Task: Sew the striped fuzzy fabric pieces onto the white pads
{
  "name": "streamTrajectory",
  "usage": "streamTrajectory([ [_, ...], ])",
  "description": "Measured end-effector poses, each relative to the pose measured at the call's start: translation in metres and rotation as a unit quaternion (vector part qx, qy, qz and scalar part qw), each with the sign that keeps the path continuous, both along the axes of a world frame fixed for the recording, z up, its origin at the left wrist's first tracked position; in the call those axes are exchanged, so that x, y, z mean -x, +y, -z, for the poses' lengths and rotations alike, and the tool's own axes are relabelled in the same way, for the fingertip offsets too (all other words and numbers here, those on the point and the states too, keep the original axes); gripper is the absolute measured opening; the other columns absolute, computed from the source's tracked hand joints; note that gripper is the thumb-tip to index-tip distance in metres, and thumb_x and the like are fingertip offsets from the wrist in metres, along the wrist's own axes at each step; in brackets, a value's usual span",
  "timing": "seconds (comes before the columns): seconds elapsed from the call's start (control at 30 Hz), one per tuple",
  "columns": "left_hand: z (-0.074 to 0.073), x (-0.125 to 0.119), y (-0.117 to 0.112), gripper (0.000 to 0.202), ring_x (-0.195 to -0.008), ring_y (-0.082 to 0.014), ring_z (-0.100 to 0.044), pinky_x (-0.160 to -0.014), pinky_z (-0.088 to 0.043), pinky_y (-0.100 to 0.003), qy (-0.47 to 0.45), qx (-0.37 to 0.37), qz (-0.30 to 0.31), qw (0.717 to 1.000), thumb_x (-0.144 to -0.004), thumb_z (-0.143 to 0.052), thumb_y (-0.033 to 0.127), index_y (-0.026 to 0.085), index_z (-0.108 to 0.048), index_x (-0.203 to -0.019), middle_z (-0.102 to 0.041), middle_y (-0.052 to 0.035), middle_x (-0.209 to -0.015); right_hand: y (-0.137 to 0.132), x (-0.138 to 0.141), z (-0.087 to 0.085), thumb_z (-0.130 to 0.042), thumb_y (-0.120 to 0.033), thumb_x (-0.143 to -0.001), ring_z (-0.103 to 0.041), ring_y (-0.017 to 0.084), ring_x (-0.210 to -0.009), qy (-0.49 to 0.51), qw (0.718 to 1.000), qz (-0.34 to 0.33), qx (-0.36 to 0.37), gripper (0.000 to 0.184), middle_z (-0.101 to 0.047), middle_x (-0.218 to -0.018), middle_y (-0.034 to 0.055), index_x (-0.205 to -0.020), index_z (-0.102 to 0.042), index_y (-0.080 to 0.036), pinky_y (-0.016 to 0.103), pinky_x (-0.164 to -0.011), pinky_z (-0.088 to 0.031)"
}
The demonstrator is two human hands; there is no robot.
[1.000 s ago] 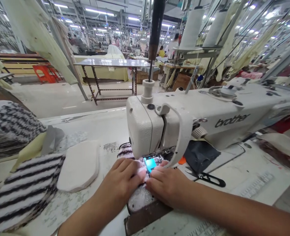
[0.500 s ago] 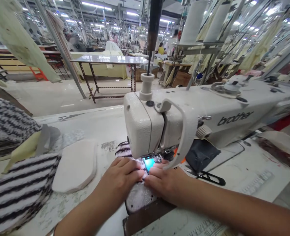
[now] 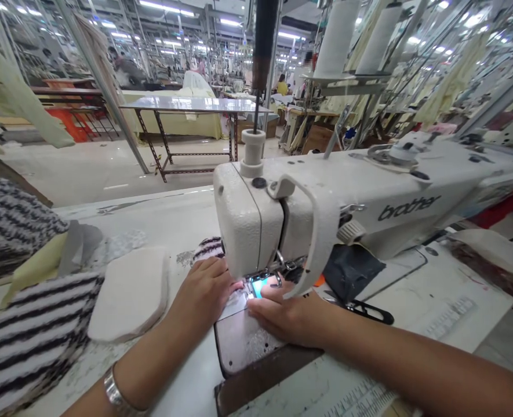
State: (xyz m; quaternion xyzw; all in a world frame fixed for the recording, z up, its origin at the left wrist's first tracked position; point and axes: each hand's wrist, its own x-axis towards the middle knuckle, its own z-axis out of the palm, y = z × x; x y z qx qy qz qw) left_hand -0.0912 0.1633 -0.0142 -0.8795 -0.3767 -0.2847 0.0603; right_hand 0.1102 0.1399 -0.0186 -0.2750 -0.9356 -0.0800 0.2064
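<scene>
At the white sewing machine, my left hand is closed, with bent fingers at the near edge of a black-and-white striped fabric piece. Its fingertips are partly hidden beside the machine head. My right hand is to the right of the presser foot, fingers pressed together and thumb low over the metal bed plate. What lies under those fingers cannot be made out. Bright light shows between the hands under the needle area.
White padded pieces and striped fabric lie on the left. Black thread snips and a dark pouch-like piece lie right of the needle. Thread cones stand above the machine; a glossy table stands beyond.
The striped fabric has moved back under the machine head, baring more of the bed plate. My left hand has gone forward and left; my right hand stays near the presser foot.
</scene>
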Motion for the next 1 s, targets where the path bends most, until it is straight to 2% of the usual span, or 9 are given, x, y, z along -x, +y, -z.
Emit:
streamTrajectory([
  [0.3,0.007,0.001,0.0,0.021,-0.07,-0.0198,-0.053,-0.063,-0.039,-0.031,0.001,0.013,-0.013,1.0,-0.083,-0.056,0.015,0.017,-0.06,-0.062,-0.056,-0.0025,-0.063,-0.004,0.001,0.002,-0.035,-0.027,-0.097,-0.051,0.014,-0.062,0.023,0.999,0.014,-0.019,0.03,-0.058,-0.069,0.001,-0.09,-0.064,-0.02,0.025,-0.058,-0.035],
  [0.43,0.01,0.001,0.001,0.017,-0.072,-0.0193,-0.053,-0.066,-0.039,-0.031,0.001,0.029,-0.011,1.0,-0.081,-0.061,0.017,0.017,-0.062,-0.064,-0.057,-0.002,-0.065,-0.005,0.001,0.003,-0.033,-0.025,-0.097,-0.052,0.013,-0.063,0.035,0.999,0.015,-0.005,0.033,-0.06,-0.072,0.0026,-0.089,-0.065,-0.019,0.024,-0.058,-0.036],
  [0.63,0.012,0.002,0.002,0.018,-0.074,-0.0205,-0.053,-0.069,-0.04,-0.033,-0.001,0.065,-0.005,0.998,-0.084,-0.058,0.018,0.016,-0.061,-0.067,-0.06,-0.0045,-0.07,-0.005,0.002,0.004,-0.033,-0.029,-0.097,-0.052,0.014,-0.061,0.025,0.999,0.032,0.002,0.034,-0.06,-0.071,0.0021,-0.087,-0.065,-0.022,0.024,-0.055,-0.031],
  [0.73,0.008,0.003,-0.001,0.013,-0.081,-0.0226,-0.054,-0.074,-0.041,-0.036,-0.003,0.093,0.005,0.996,-0.085,-0.056,0.02,0.015,-0.063,-0.076,-0.062,-0.0068,-0.079,-0.003,0.003,0.003,-0.038,-0.03,-0.095,-0.05,0.014,-0.059,0.007,0.999,0.036,0.014,0.03,-0.058,-0.067,0.001,-0.085,-0.065,-0.022,0.025,-0.054,-0.03],
  [0.83,-0.002,0.006,-0.013,0.011,-0.089,-0.0244,-0.053,-0.08,-0.041,-0.038,-0.014,0.127,0.018,0.992,-0.084,-0.057,0.025,0.016,-0.063,-0.088,-0.062,-0.0073,-0.09,-0.005,0.002,-0.002,-0.04,-0.027,-0.094,-0.05,0.015,-0.06,-0.001,0.999,0.014,0.033,0.028,-0.057,-0.066,0.0021,-0.084,-0.065,-0.02,0.025,-0.056,-0.034],
  [0.9,-0.011,0.008,-0.03,0.013,-0.087,-0.0224,-0.054,-0.079,-0.042,-0.036,-0.027,0.145,0.016,0.989,-0.088,-0.05,0.025,0.018,-0.061,-0.088,-0.062,-0.0062,-0.089,-0.01,-0.002,-0.008,-0.041,-0.025,-0.093,-0.052,0.016,-0.064,0.018,0.998,-0.013,0.058,0.025,-0.059,-0.068,0.0035,-0.09,-0.065,-0.018,0.027,-0.061,-0.037],
  [0.93,-0.016,0.009,-0.041,0.017,-0.083,-0.0204,-0.054,-0.076,-0.042,-0.033,-0.062,0.176,0.006,0.983,-0.09,-0.045,0.024,0.018,-0.06,-0.086,-0.061,-0.0051,-0.085,-0.014,-0.005,-0.012,-0.043,-0.024,-0.092,-0.054,0.018,-0.069,0.044,0.996,-0.023,0.071,0.023,-0.06,-0.073,0.0051,-0.097,-0.064,-0.017,0.029,-0.064,-0.039],
  [0.97,-0.021,0.009,-0.053,0.021,-0.078,-0.018,-0.054,-0.071,-0.043,-0.03,-0.125,0.227,-0.006,0.966,-0.092,-0.041,0.026,0.018,-0.058,-0.083,-0.059,-0.0036,-0.08,-0.02,-0.008,-0.016,-0.045,-0.024,-0.091,-0.055,0.02,-0.078,0.077,0.992,-0.029,0.09,0.024,-0.062,-0.081,0.0076,-0.106,-0.062,-0.016,0.031,-0.07,-0.041],
  [1.0,-0.026,0.01,-0.065,0.023,-0.071,-0.0156,-0.053,-0.066,-0.042,-0.026,-0.215,0.298,-0.02,0.93,-0.092,-0.039,0.029,0.018,-0.056,-0.081,-0.057,-0.0017,-0.075,-0.026,-0.01,-0.019,-0.049,-0.025,-0.089,-0.054,0.022,-0.089,0.116,0.986,-0.028,0.12,0.029,-0.062,-0.094,0.0108,-0.116,-0.057,-0.015,0.034,-0.076,-0.041],
])
